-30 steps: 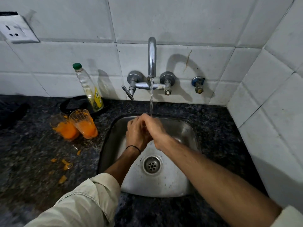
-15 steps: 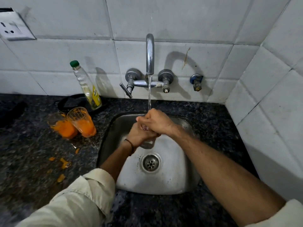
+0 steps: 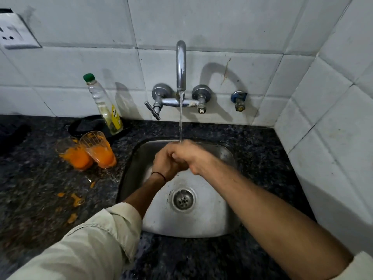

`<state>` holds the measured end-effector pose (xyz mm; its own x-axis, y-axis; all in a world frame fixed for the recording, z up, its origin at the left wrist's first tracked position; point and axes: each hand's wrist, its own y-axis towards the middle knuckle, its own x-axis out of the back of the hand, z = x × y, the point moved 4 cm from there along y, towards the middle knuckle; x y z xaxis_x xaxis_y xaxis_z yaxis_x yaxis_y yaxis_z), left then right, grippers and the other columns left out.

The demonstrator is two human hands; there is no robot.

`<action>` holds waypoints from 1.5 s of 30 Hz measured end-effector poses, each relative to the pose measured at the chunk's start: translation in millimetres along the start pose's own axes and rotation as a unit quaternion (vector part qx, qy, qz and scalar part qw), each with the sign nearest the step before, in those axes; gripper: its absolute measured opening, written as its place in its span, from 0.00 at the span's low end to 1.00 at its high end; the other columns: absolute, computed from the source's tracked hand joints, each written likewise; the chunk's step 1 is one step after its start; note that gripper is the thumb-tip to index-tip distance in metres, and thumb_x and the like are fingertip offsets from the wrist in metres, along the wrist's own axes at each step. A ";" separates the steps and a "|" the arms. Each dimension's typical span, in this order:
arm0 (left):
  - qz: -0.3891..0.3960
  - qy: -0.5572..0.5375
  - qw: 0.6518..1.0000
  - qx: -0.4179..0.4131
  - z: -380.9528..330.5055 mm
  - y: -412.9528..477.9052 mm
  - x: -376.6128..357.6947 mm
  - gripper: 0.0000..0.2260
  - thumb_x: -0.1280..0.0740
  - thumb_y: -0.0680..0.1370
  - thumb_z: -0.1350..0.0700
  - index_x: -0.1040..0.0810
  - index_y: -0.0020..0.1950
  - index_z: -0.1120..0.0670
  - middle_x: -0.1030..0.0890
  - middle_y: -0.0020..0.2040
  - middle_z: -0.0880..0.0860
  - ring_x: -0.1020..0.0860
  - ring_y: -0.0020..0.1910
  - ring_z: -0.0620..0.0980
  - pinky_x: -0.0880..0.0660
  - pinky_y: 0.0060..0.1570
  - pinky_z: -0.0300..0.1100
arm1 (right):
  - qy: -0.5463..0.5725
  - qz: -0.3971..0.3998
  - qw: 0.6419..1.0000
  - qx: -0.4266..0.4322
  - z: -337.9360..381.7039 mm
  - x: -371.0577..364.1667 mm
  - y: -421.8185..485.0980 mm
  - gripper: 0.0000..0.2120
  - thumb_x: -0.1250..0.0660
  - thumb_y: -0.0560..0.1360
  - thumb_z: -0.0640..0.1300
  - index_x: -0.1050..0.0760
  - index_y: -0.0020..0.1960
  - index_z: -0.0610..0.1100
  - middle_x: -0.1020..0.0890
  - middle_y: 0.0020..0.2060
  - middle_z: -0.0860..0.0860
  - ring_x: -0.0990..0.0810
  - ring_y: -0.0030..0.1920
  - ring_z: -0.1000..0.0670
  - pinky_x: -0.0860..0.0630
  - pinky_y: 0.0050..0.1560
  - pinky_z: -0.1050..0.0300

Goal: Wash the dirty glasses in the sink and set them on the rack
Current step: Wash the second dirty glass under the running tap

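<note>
Two clear glasses with orange juice residue stand side by side on the dark counter left of the sink, one nearer the basin (image 3: 99, 150) and one beside it on the left (image 3: 72, 155). My left hand (image 3: 162, 165) and my right hand (image 3: 192, 156) are clasped together over the steel sink (image 3: 201, 227), under the running water stream (image 3: 181, 120) from the tap (image 3: 181, 63). The right hand lies over the left, fingers curled. I see no glass in either hand. No rack is in view.
A clear bottle with a green cap (image 3: 107, 108) leans at the wall behind the glasses, beside a black round object (image 3: 84, 126). Orange scraps (image 3: 75, 200) lie on the wet counter. The drain (image 3: 183, 199) is open. A tiled side wall (image 3: 333, 138) closes the right.
My hands stay under the water but have shifted against each other: the right hand now lies on top of the left. The glasses have not moved.
</note>
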<state>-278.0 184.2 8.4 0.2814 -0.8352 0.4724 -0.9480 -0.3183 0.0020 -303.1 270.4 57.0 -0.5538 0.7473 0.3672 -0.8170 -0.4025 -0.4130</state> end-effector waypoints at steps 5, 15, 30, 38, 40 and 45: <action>-0.012 -0.015 0.995 -0.100 5.9 3.0 15.1 0.11 0.28 0.70 0.65 0.23 0.48 0.53 0.19 0.43 0.46 0.24 0.42 0.36 0.27 0.43 0.28 | -0.181 0.059 0.959 0.208 -12.0 -3.6 -15.5 0.15 0.40 0.77 0.31 0.23 0.54 0.46 0.20 0.57 0.45 0.22 0.54 0.48 0.25 0.53 0.51; 0.042 0.000 0.993 -0.109 3.0 1.5 5.2 0.21 0.24 0.67 0.62 0.22 0.57 0.48 0.17 0.49 0.45 0.20 0.51 0.38 0.24 0.52 0.33 | -0.459 0.074 0.867 0.182 -10.9 1.5 0.0 0.17 0.36 0.76 0.39 0.25 0.65 0.47 0.23 0.64 0.47 0.24 0.60 0.47 0.29 0.63 0.51; 0.095 0.028 0.994 -0.044 17.0 0.8 2.2 0.26 0.21 0.61 0.61 0.22 0.57 0.51 0.17 0.50 0.47 0.19 0.49 0.45 0.21 0.47 0.39 | -0.509 0.069 0.810 0.283 -35.0 4.7 16.6 0.18 0.27 0.69 0.39 0.23 0.58 0.46 0.22 0.59 0.47 0.26 0.63 0.46 0.30 0.69 0.46; 0.080 0.379 0.922 -0.027 -11.6 -0.8 13.0 0.25 0.21 0.64 0.45 0.24 0.58 0.45 0.19 0.53 0.49 0.20 0.48 0.51 0.26 0.46 0.46 | 0.332 -0.055 0.940 -0.052 -67.2 -11.0 12.0 0.05 0.36 0.69 0.44 0.23 0.38 0.43 0.20 0.34 0.46 0.25 0.35 0.48 0.30 0.34 0.57; 0.107 0.478 0.870 -0.051 -26.4 3.4 9.9 0.28 0.21 0.63 0.43 0.23 0.60 0.47 0.19 0.56 0.51 0.20 0.54 0.54 0.26 0.50 0.48 | 0.521 -0.103 0.836 -0.139 -87.2 -30.5 13.4 0.12 0.38 0.73 0.49 0.21 0.44 0.42 0.18 0.38 0.42 0.22 0.38 0.45 0.28 0.32 0.59; 0.172 0.592 0.787 -0.019 -35.4 3.8 0.1 0.18 0.31 0.76 0.44 0.22 0.61 0.51 0.19 0.60 0.53 0.21 0.60 0.54 0.27 0.55 0.47 | 0.549 -0.074 0.801 -0.225 -88.0 -63.4 11.9 0.09 0.43 0.80 0.45 0.31 0.43 0.43 0.27 0.29 0.45 0.27 0.29 0.51 0.32 0.28 0.58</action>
<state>-286.8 198.8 39.7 -0.3063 0.1409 0.9415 -0.9482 -0.1321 -0.2887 -263.6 264.7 -44.5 0.2219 0.8831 -0.4135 -0.5838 -0.2194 -0.7817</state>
